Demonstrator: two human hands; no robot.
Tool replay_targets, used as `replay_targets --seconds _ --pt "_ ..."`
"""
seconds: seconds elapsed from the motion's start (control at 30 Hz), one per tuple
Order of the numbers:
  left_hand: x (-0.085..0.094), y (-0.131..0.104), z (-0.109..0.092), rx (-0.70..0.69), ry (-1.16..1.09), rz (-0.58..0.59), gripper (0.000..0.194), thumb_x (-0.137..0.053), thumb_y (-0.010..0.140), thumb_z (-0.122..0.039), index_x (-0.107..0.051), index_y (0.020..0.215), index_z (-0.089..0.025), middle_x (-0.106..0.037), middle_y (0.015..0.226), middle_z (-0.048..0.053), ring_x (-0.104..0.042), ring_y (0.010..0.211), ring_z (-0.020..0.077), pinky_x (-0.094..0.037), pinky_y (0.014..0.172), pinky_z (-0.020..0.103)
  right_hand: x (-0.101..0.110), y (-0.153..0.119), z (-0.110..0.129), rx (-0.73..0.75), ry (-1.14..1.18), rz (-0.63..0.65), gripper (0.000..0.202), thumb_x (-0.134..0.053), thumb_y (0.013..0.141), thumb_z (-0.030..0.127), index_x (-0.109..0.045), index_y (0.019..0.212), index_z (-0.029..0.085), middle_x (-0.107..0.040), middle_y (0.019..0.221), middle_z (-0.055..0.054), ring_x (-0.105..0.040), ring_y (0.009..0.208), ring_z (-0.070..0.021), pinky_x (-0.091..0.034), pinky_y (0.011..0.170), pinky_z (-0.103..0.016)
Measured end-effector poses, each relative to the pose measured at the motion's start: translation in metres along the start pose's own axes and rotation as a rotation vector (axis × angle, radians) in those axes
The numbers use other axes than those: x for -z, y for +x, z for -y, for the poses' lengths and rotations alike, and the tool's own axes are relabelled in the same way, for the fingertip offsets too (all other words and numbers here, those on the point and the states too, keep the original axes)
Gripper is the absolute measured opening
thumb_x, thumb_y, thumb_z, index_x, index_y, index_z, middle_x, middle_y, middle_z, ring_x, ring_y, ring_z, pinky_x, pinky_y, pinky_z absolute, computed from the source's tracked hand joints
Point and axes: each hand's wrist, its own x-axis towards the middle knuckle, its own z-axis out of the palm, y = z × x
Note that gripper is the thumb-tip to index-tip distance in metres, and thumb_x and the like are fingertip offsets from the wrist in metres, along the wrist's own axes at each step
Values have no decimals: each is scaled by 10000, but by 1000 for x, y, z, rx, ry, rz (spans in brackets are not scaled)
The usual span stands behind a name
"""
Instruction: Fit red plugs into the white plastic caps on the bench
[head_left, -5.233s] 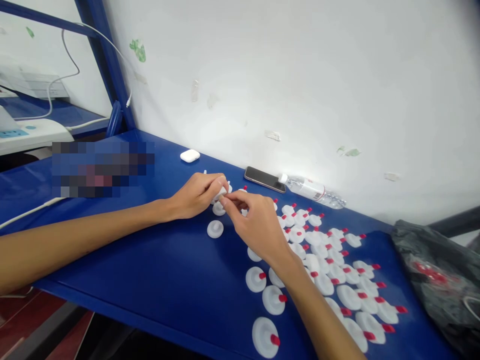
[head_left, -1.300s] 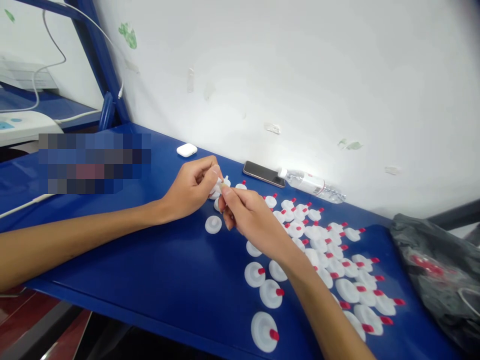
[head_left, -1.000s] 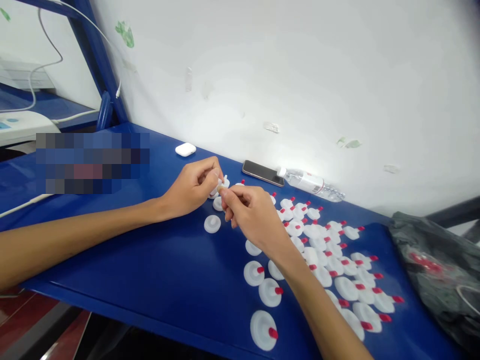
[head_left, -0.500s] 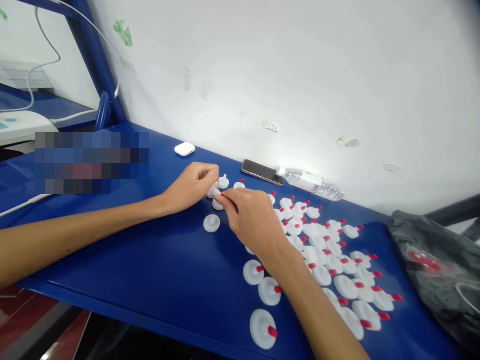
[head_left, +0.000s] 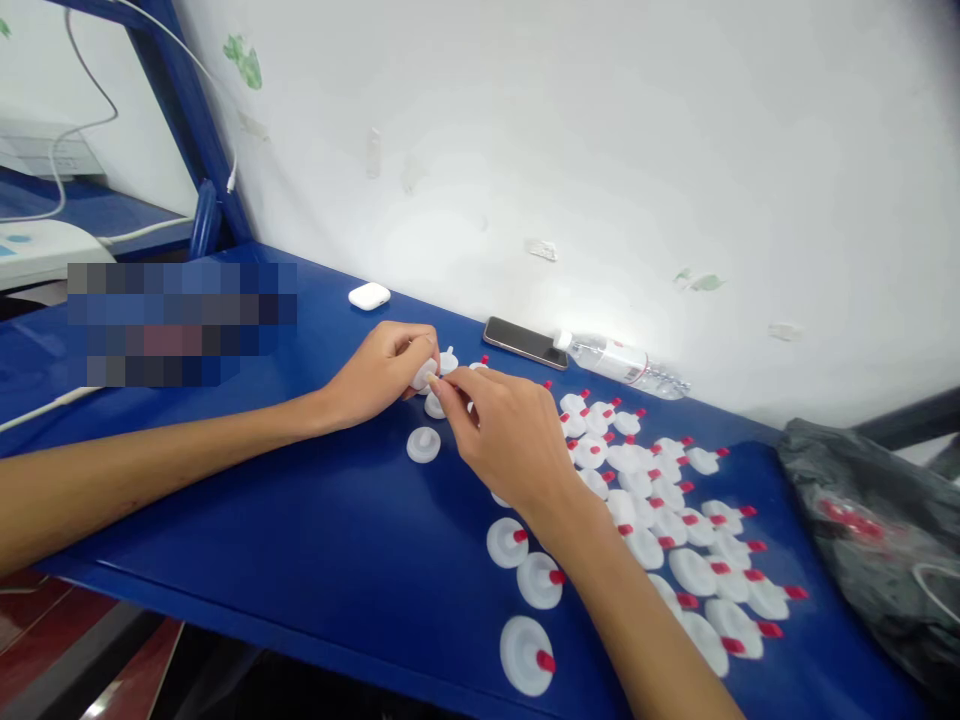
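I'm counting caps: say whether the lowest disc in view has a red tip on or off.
On: a red tip projects from that white disc.

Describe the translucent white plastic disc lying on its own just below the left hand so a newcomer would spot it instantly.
On the glossy blue table, find the bare left hand. Toward the table's front edge from it lies the translucent white plastic disc, stem up. Unlike the red-tipped white discs on the right, its stem is bare, and it touches no other disc.
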Motion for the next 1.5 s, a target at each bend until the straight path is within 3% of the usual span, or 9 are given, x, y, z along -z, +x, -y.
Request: replay_targets --seconds 0.23,0.43,0.7,0.83,1.13,1.37,1.5 --pt "-3 -2 3 -60 98 57 312 -459 986 -281 -549 702 -188 -560 594 -33 -533 519 116 -389 486 237 -1 0 1 -33 18 19 339 -397 1097 363 -682 995 211 -727 808 -2 -578 629 -156 -235 550 -316" --pt "-4 -4 1 -83 134 31 346 -469 1016 -345 -508 705 -197 -529 620 -32 -493 546 121 -363 500 259 0 -1 2 -39 28 19 255 -409 1075 306 -629 985 215 -719 784 10 -572 606 -154 -227 534 -316" --pt "-4 -3 4 -86 147 62 333 -459 1004 -276 -482 681 -198 -491 601 -53 -438 521 103 -340 487 233 -3 -2 3 -57 -20 76 295 -398 1070 354 -646 1028 200 -704 717 -10 -542 534 -163 -201 518 -336" --pt "-4 -4 6 -115 182 145 344 -438 1016 -264 -477 681 -198 -500 602 -56 -447 540 103 -353 524 235 -4 -2 3 -43 -32 100 294 -398 1062 333 -651 992 201 -685 684 -13 -504 508 -164 -202 504 -338" --pt "-5 -4 3 -148 269 80 329 -436 965 -264 -586 683 -184 -536 574 -35 -451 503 115 -342 498 255 -4 -2 6 28 -31 128 378 -393 1053 301 -679 832 190 -678 672 -38 -520 536 -155 -208 528 -341" --pt "-4 -5 -8 -214 178 30 371 -454 882 -254 -441 516 -194 -425 483 -42 -362 464 94 -288 470 267 -2 -3 6 154 -46 81 400 -368 1061 309 -703 891 172 -668 635 -32 -502 509 -156 -191 524 -347" --pt "-6 -5 -10 -127 187 23 351 -460 823 -255 -322 505 -202 -357 486 -36 -325 497 102 -268 490 281 -3 -4 6 164 -61 82 420 -372 1055 308 -699 829 173 -646 603 -19 -458 484 -143 -192 514 -342"
